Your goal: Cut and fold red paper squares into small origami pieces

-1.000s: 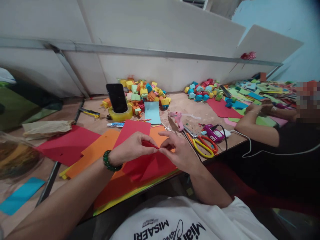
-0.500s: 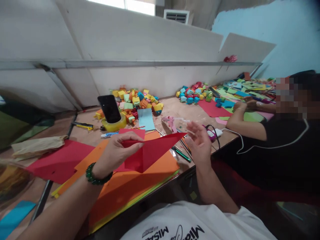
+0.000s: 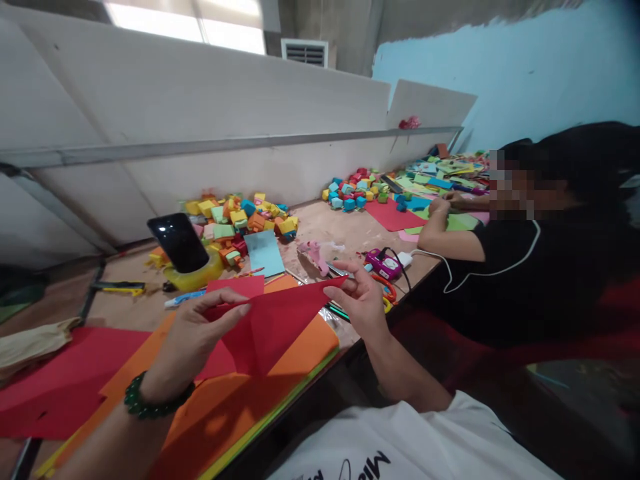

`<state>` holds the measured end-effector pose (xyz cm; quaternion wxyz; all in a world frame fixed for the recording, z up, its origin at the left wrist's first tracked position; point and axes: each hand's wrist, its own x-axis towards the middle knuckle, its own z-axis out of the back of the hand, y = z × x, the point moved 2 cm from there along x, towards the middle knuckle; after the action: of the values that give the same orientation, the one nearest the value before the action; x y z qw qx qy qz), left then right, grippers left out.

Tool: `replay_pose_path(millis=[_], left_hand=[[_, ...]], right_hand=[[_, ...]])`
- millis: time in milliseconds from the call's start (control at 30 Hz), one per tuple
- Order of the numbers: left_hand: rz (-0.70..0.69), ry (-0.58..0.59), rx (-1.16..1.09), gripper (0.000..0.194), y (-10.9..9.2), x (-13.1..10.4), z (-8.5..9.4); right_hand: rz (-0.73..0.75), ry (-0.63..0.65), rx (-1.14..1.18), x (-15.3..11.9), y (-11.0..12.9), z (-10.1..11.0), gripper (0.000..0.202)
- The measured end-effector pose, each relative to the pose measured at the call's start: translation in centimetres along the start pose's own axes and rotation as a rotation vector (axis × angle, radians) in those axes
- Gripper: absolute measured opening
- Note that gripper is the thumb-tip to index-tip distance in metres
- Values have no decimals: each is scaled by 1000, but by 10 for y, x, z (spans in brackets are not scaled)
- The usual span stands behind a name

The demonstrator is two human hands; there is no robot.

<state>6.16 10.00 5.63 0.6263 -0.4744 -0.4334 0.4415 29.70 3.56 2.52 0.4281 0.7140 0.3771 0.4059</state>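
A folded red paper [image 3: 275, 320] hangs between my two hands above a stack of orange sheets [image 3: 220, 407]. My left hand [image 3: 200, 333], with a green bead bracelet at the wrist, pinches its upper left edge between thumb and fingers. At the pointed right corner, my right hand [image 3: 363, 300] grips the paper between thumb and fingertips. Another red sheet [image 3: 245, 287] lies behind the held one, partly covered by it. A light blue paper [image 3: 265, 253] lies just beyond.
Behind are small coloured paper boxes [image 3: 235, 220], a phone [image 3: 179, 241] on a yellow tape roll [image 3: 195, 275], a pink glue gun [image 3: 314, 257] and a purple device [image 3: 385, 265]. At right, a person in black [image 3: 560, 267] works with papers.
My right hand has come in and closed on the paper's right corner; before, it was open beside it. The view has shifted right, and the left hand still holds the paper.
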Motion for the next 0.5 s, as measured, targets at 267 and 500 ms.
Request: replay_pose_path(millis=[267, 500], left_hand=[[165, 39, -86, 36, 14, 6, 2], [273, 146, -60, 31, 13, 2, -3]], right_hand=[[138, -14, -188, -6, -9, 7, 46], [75, 32, -238, 13, -23, 34, 53]])
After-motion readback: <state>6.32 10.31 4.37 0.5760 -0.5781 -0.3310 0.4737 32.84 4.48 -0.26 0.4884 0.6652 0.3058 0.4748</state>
